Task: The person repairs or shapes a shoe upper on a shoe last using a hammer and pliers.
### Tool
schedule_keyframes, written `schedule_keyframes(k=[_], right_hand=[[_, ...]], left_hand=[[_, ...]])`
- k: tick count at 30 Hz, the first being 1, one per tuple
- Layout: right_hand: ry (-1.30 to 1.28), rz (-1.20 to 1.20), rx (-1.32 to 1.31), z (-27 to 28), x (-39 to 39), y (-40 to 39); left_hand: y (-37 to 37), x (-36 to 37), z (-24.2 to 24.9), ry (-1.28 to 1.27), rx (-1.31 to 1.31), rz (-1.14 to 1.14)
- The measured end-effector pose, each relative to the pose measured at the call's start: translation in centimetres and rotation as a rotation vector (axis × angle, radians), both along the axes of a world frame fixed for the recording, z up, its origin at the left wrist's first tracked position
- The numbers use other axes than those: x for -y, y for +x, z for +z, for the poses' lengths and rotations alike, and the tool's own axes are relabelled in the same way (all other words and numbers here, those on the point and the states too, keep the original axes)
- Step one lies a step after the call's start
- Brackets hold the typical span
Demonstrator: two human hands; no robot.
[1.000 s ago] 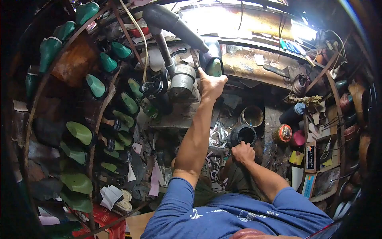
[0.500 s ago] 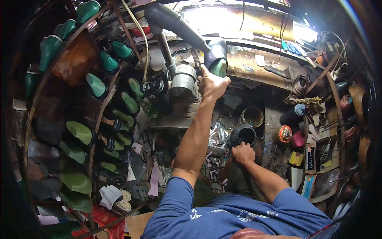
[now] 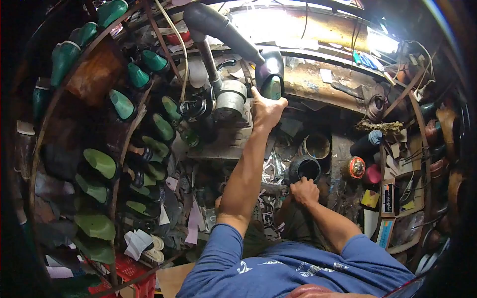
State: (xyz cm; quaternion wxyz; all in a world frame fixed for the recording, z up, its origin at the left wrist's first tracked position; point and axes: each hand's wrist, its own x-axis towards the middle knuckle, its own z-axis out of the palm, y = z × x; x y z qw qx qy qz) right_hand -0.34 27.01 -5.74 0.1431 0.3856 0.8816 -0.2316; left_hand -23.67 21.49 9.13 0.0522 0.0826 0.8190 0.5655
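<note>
Cluttered and dim, a shoemaker's workshop is crowding in on every side of the metal press stand (image 3: pixel 229 99), which serves as the landmark. Far to the left of the stand, green shoe lasts (image 3: pixel 102 163) are sitting in rows on a curved rack, with a red crate (image 3: pixel 130 270) lying below them. Just right of the stand, the left hand (image 3: pixel 267 110) is reaching up, and since a second ago it is shifting slightly up and to the right, following the shoe on its last (image 3: pixel 270 74) as that tilts a little; the fingers are closing around the lower end of the shoe, which is hanging on the end of the long grey arm (image 3: pixel 223 31) slanting down from above the stand. That small shift suggests the shoe is being adjusted in place rather than taken off. Lower and to the right of the stand, the right hand (image 3: pixel 304 191) is resting fisted on the person's knee, beside a black pot (image 3: pixel 304 168); I cannot tell whether it is holding anything. Further right, a red-capped tin (image 3: pixel 354 167) and a side shelf (image 3: pixel 397 208) of packets are hemming the person in.
</note>
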Motion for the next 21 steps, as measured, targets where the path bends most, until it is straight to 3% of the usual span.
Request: schedule_keyframes(k=[3, 12, 14, 21], right_hand=[[0.004, 0.005, -0.001, 0.0, 0.0, 0.1], [0.01, 0.013, -0.018, -0.2, 0.0, 0.1], [0.011, 0.023, -0.023, -0.1, 0.0, 0.1], [-0.002, 0.003, -0.024, 0.5, 0.1, 0.1]], left_hand=[[-0.2, -0.2, -1.2, 0.079, -0.067, 0.027], [0.4, -0.2, -2.2, 0.347, 0.081, 0.042], [0.2, 0.0, -2.7, 0.564, 0.118, -0.073], [0.0, 0.3, -3.2, 0.756, 0.192, -0.173]])
